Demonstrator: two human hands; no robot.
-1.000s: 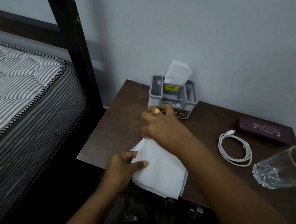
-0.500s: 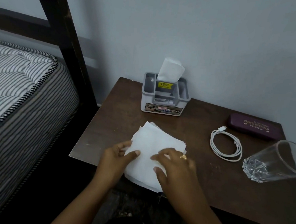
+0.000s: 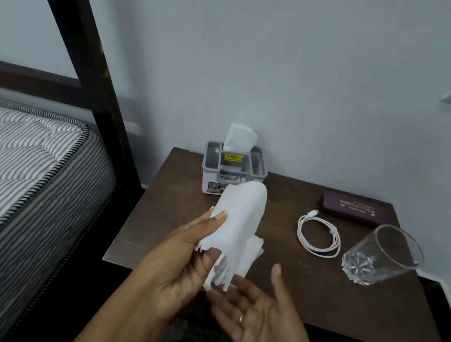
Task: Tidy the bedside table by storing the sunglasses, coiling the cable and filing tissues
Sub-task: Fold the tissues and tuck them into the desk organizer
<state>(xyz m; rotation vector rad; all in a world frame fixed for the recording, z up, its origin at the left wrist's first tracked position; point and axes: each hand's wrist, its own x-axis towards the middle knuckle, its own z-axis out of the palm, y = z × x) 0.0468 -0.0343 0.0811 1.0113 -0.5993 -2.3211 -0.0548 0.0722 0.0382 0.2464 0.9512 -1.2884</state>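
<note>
While left hand [image 3: 182,252] pinches bent stack of white tissues [image 3: 239,217] before grey plastic tissue holder [image 3: 257,171], right hand [image 3: 256,313] fingers splayed, empty: fanned sheets may slip from one-sided grip.

The left hand [image 3: 181,258] grips a folded stack of white tissues [image 3: 239,217] above the brown bedside table [image 3: 316,297], thumb on its front; the right hand [image 3: 256,313] lies palm up with fingers spread just under the stack's loose lower edges; behind stand a grey tissue holder [image 3: 210,169], a coiled white cable [image 3: 319,236], a maroon glasses case [image 3: 356,211] and a clear glass [image 3: 379,256]
</note>
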